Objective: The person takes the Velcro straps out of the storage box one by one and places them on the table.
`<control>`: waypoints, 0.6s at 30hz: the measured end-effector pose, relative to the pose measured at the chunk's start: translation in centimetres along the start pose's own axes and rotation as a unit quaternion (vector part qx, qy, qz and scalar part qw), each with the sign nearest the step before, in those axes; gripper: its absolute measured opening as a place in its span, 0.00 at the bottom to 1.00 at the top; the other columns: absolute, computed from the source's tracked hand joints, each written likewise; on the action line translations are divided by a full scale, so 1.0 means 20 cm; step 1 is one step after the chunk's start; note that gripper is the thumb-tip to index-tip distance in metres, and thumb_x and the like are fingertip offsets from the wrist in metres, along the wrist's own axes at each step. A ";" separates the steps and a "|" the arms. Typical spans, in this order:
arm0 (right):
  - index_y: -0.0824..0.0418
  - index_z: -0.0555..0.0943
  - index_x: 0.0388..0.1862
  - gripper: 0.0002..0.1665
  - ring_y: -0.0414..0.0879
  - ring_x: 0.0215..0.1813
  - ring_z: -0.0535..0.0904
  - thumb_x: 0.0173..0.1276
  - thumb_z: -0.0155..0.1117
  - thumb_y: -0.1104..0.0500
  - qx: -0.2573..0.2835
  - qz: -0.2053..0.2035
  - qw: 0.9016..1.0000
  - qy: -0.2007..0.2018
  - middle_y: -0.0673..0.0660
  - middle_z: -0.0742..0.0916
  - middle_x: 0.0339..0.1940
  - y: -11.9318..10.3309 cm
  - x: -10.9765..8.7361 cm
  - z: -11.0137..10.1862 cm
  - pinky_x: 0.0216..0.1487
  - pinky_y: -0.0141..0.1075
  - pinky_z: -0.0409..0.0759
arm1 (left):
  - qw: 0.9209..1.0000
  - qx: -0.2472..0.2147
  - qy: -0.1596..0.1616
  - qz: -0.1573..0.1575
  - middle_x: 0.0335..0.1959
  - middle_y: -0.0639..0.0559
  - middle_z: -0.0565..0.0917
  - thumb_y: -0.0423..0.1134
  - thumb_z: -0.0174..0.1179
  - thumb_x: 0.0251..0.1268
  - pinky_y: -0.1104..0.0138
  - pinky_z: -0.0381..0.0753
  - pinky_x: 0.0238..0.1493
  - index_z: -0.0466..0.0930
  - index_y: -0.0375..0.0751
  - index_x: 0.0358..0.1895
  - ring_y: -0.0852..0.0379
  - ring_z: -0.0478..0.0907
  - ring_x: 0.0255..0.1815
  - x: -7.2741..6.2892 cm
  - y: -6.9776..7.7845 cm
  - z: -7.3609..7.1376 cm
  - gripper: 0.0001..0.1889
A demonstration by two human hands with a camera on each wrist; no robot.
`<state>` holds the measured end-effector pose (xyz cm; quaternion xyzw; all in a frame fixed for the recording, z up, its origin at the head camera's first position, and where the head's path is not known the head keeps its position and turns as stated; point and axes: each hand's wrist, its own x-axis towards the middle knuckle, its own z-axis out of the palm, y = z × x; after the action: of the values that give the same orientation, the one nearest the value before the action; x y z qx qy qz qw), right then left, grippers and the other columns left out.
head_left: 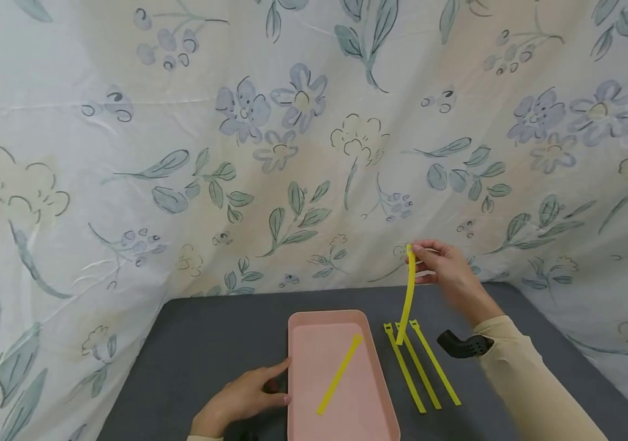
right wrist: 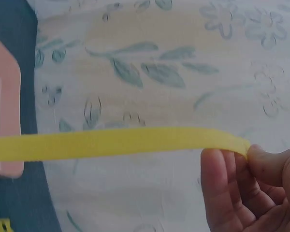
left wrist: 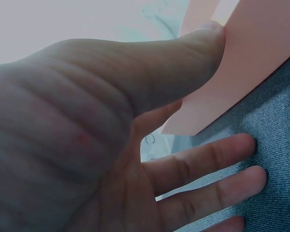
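Observation:
My right hand (head_left: 446, 269) pinches the top end of a yellow strap (right wrist: 111, 143) between thumb and fingers. In the head view the strap hangs down, its lower end overlapping the straps on the table. Three more yellow straps (head_left: 436, 362), each with a slotted head at the far end, lie side by side right of a pink tray (head_left: 295, 367). Inside the tray, one yellow strap (head_left: 339, 375) lies at a slant. My left hand (head_left: 245, 395) touches the tray's left wall with thumb and index fingertips; the other fingers are extended near the cloth in the left wrist view.
A dark grey cloth (head_left: 209, 331) covers the table. Behind it hangs a floral curtain (head_left: 270, 245), close beyond the table's far edge. A black wrist strap (head_left: 463, 345) sits at the right sleeve (head_left: 523, 380).

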<state>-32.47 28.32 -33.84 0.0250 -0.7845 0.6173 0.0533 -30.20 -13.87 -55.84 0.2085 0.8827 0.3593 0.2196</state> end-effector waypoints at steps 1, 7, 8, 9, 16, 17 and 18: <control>0.57 0.77 0.53 0.18 0.41 0.38 0.85 0.78 0.58 0.45 -0.005 -0.002 1.000 0.001 0.42 0.89 0.36 0.01 0.00 -0.03 0.39 0.36 0.86 | 1.000 -0.004 0.000 0.000 0.48 0.56 0.83 0.72 0.67 0.52 0.52 0.78 0.38 0.62 0.80 0.74 0.57 0.78 0.43 0.00 0.00 0.00 0.43; 0.52 0.79 0.50 0.15 0.40 0.39 0.82 0.78 0.56 0.44 -0.032 0.002 0.999 0.010 0.40 0.88 0.36 0.06 -0.03 -0.20 0.39 0.35 0.84 | 1.000 -0.010 -0.004 -0.009 0.49 0.53 0.83 0.67 0.67 0.56 0.53 0.78 0.39 0.64 0.72 0.76 0.56 0.78 0.44 -0.08 0.15 -0.05 0.42; 0.50 0.78 0.50 0.14 0.39 0.39 0.82 0.78 0.56 0.43 -0.037 0.006 0.999 0.012 0.39 0.87 0.36 0.07 -0.03 -0.23 0.39 0.35 0.84 | 1.000 -0.007 -0.004 -0.010 0.49 0.52 0.83 0.65 0.68 0.58 0.52 0.78 0.40 0.64 0.68 0.77 0.55 0.78 0.44 -0.11 0.19 -0.06 0.41; 0.51 0.78 0.50 0.14 0.39 0.39 0.82 0.78 0.56 0.43 -0.040 0.007 0.999 0.012 0.38 0.87 0.36 0.08 -0.04 -0.25 0.39 0.35 0.83 | 1.000 -0.006 -0.003 -0.012 0.49 0.50 0.83 0.62 0.68 0.60 0.52 0.79 0.41 0.64 0.63 0.77 0.54 0.78 0.45 -0.14 0.24 -0.08 0.41; 0.56 0.75 0.56 0.18 0.36 0.38 0.83 0.81 0.52 0.45 -0.079 0.013 0.997 -0.006 0.38 0.86 0.37 0.18 -0.06 -0.40 0.38 0.34 0.83 | 1.000 -0.009 0.003 -0.001 0.47 0.56 0.83 0.65 0.68 0.59 0.53 0.78 0.40 0.64 0.73 0.75 0.57 0.77 0.43 -0.09 0.14 -0.05 0.40; 0.57 0.75 0.58 0.20 0.36 0.38 0.83 0.81 0.51 0.45 -0.084 0.017 0.996 -0.008 0.37 0.86 0.37 0.19 -0.06 -0.42 0.38 0.34 0.83 | 1.000 -0.009 0.003 0.000 0.47 0.56 0.83 0.65 0.68 0.58 0.52 0.78 0.39 0.64 0.75 0.75 0.57 0.77 0.43 -0.07 0.12 -0.04 0.40; 0.58 0.75 0.59 0.21 0.36 0.39 0.83 0.81 0.51 0.44 -0.092 0.021 0.996 -0.011 0.37 0.86 0.37 0.20 -0.07 -0.43 0.38 0.35 0.83 | 1.000 -0.007 0.004 -0.001 0.47 0.58 0.82 0.67 0.67 0.57 0.53 0.78 0.40 0.63 0.79 0.74 0.58 0.77 0.44 -0.04 0.07 -0.03 0.40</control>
<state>-31.14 37.69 -35.89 0.0101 -0.8387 0.5435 0.0339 -29.48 -13.68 -54.17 0.2049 0.8812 0.3659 0.2182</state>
